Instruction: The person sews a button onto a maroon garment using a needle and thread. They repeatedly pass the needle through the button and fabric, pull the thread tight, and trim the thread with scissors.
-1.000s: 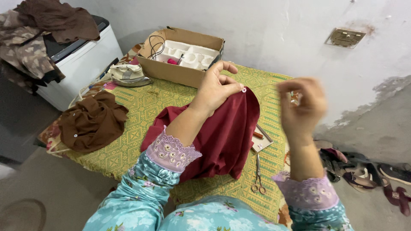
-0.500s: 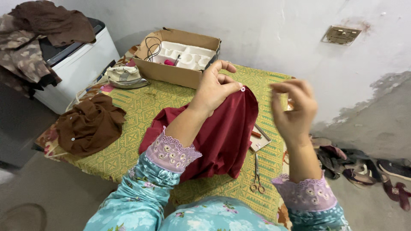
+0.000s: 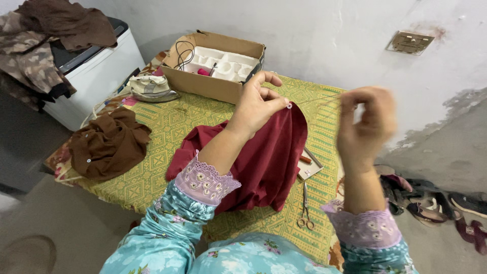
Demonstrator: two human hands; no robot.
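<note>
Near the middle of the view, the left hand (image 3: 256,104) is raised above the surface (image 3: 167,127), its thumb and fingers closed on a fold of the maroon garment (image 3: 264,157) right beside a small pale button (image 3: 289,106) at the top edge of the cloth. From that grip the garment hangs down and drapes onto the yellow-green patterned cover of the surface, its lower edge toward 6 o'clock. At 3 o'clock from the button, the right hand (image 3: 366,127) is lifted and blurred, fingers curled together in a pinch; a thin taut thread (image 3: 317,99) runs from the button to those fingers, though whether a needle is in the pinch cannot be told. Below the garment, toward 5 o'clock, a pair of scissors (image 3: 305,208) lies on the cover, and just above it a small flat tray (image 3: 310,166) peeks out from under the cloth. At 12 o'clock sits an open cardboard box (image 3: 213,83) with a white insert. At 9 o'clock a crumpled brown garment (image 3: 109,142) lies apart from the maroon one. Shoes (image 3: 436,208) are scattered on the floor at 4 o'clock.
</note>
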